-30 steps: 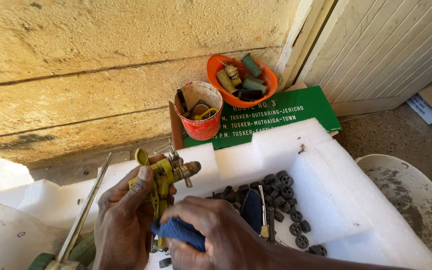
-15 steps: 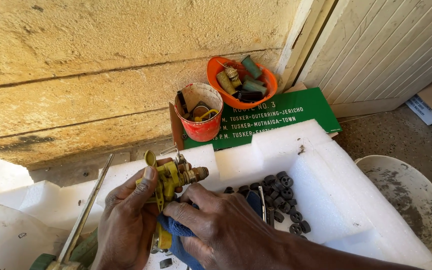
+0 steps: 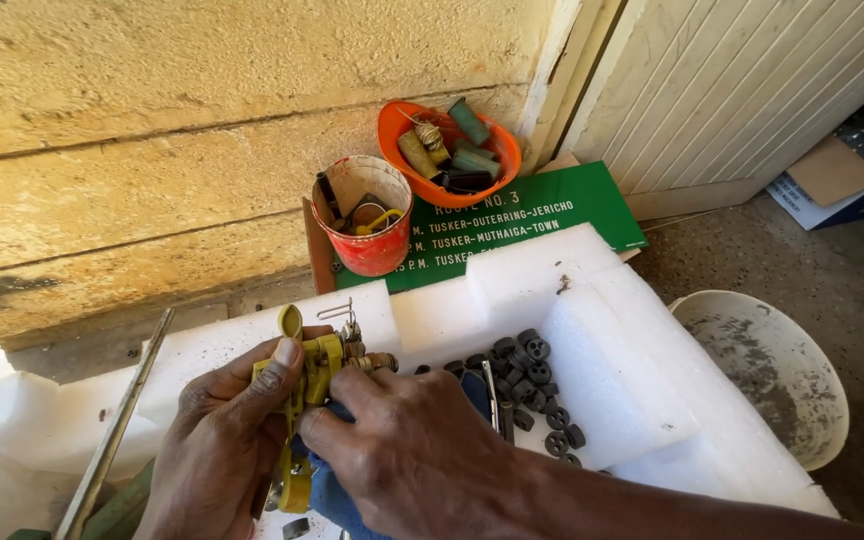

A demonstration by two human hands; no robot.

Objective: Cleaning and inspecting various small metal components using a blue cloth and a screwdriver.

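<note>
A person's left hand point(image 3: 227, 440) closes its fingers around a yellow valve-like fitting point(image 3: 314, 372) over a white foam tray point(image 3: 592, 330), while the right hand point(image 3: 407, 450) presses a blue cloth point(image 3: 337, 505) against the fitting's lower end. Just right of the grip, small black rubber rings point(image 3: 537, 385) lie loose in the tray's hollow. Beyond the hands, a red cup point(image 3: 367, 225) holds small tools, and an orange bowl point(image 3: 447, 145) holds cylindrical parts.
</note>
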